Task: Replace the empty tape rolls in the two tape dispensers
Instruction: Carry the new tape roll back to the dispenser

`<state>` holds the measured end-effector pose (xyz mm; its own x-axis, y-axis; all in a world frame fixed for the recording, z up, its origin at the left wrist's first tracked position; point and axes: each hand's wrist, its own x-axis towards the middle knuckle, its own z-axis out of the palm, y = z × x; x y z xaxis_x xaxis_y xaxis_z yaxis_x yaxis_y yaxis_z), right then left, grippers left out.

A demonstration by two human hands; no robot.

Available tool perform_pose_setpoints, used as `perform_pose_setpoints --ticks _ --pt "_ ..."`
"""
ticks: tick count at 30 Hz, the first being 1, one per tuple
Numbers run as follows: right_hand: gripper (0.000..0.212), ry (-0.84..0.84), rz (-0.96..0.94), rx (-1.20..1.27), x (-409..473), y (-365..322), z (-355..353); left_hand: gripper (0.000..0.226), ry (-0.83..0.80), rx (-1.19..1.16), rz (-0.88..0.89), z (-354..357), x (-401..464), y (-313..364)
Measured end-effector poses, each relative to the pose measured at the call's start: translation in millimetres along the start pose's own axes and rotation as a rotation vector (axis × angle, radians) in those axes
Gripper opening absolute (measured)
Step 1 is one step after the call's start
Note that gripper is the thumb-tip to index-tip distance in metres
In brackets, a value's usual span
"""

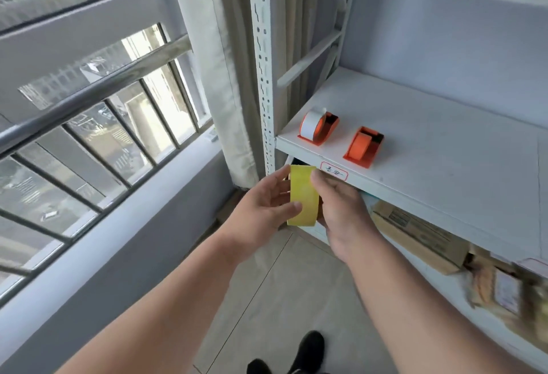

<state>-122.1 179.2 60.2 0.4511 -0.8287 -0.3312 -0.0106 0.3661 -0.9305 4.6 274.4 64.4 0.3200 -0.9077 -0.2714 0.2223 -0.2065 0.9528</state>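
Yellow tape roll (303, 195) is in both my hands, edge-on to me, held in the air just in front of the shelf (430, 148) edge and a bit below it. My left hand (261, 207) grips it from the left side, thumb across the lower face, fingertips at the top corner. My right hand (341, 204) clasps it from the right, thumb on the top edge, other fingers behind the roll, can't see them.

Up on the shelf, 2 orange dispensers stand near the front-left corner, apart from each other. Left dispenser (318, 127) has a white roll in it. Right dispenser (364, 146) carries an orange core, sits closer to the shelf's front edge.

Red-bordered label (334, 171) w/ handwriting is stuck on the shelf lip, just right of the roll. Below that shelf: cardboard boxes (421, 234), blurred stuff further right. Curtain (219, 77) hangs left of the shelf post, barred window (89, 112) beyond. My shoe (308, 350) on the tiled floor below.
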Motion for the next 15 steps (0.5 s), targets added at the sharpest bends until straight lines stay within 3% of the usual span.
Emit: perform_pose_setpoints --ticks 3,7,11,15 --pt "0.028 -0.095 -0.080 -0.009 9 -3 -13 0.054 0.023 0.014 0.017 7 19 13" --pt "0.038 -0.206 -0.184 -0.062 18 -5 -28 0.034 0.085 0.017 0.011 20 42 25" --pt "0.040 -0.196 -0.176 -0.064 25 -16 -39 0.034 0.042 0.002 0.015 26 58 24" --pt "0.030 -0.050 -0.118 -0.017 36 -25 -39 0.043 -0.039 0.007 0.023 24 79 25"
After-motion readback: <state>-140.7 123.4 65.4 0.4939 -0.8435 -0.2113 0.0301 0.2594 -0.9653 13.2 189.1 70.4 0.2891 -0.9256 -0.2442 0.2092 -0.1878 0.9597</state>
